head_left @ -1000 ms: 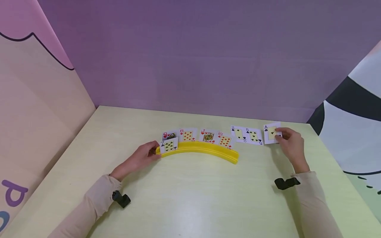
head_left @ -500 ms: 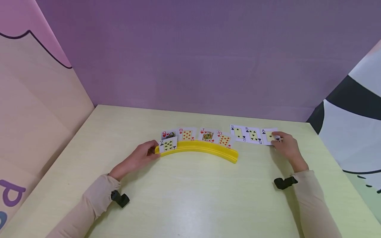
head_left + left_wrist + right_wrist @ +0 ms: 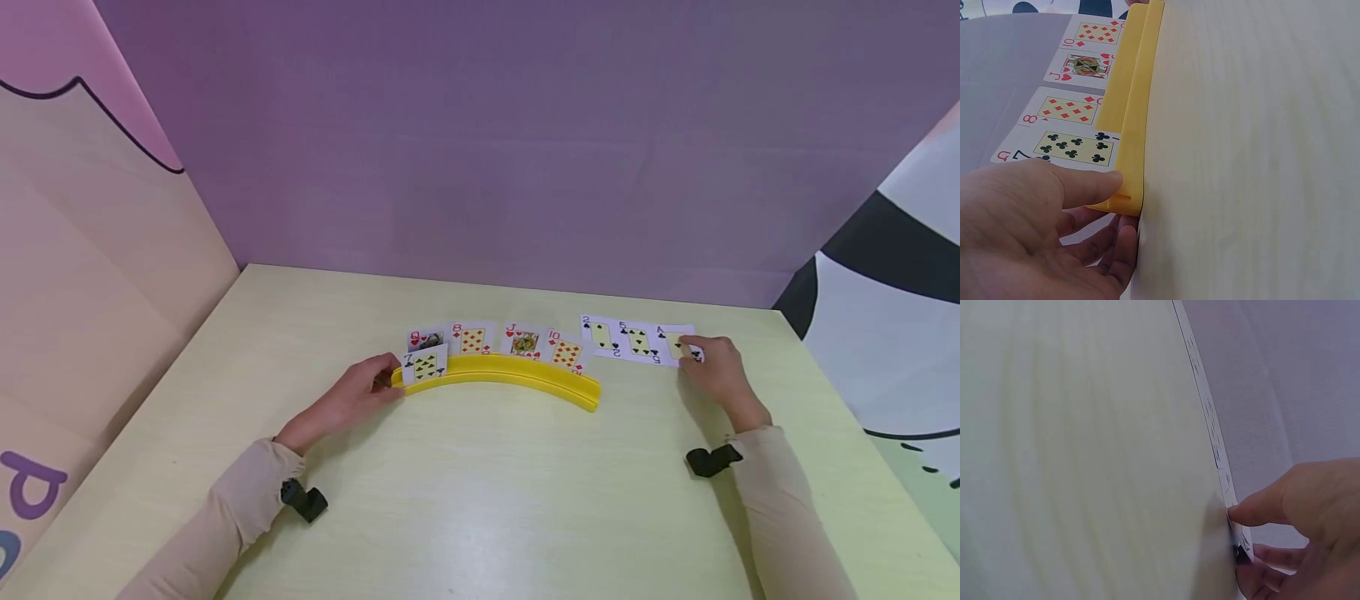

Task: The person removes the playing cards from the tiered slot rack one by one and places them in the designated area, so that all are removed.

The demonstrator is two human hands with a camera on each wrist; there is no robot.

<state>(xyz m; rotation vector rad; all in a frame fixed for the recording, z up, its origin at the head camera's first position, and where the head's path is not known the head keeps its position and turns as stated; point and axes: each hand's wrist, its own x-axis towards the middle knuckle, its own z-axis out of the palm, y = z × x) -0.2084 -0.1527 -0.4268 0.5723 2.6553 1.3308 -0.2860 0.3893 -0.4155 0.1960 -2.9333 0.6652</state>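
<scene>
My left hand (image 3: 362, 388) grips the left end of a curved yellow playing card holder (image 3: 517, 372); in the left wrist view its thumb presses the front beside the seven of clubs (image 3: 1075, 149). That seven stands before a partly covered queen (image 3: 427, 339). Also standing in the holder are the eight of diamonds (image 3: 472, 339), the jack of hearts (image 3: 523, 343) and the ten of diamonds (image 3: 567, 355). Farther right, my right hand (image 3: 722, 373) pinches the right side of an ace of clubs (image 3: 672, 342), which lies low by the table. Its fingers cover part of the ace.
A black two (image 3: 600, 336) and a black five (image 3: 637, 341) lie in a row left of the ace. Behind the pale table (image 3: 480, 483) rises a purple backdrop (image 3: 480, 167), with printed panels at both sides.
My right hand has lowered the ace, tilted up a second ago, and slid it left against the five. The left hand and the card holder stay in place.
</scene>
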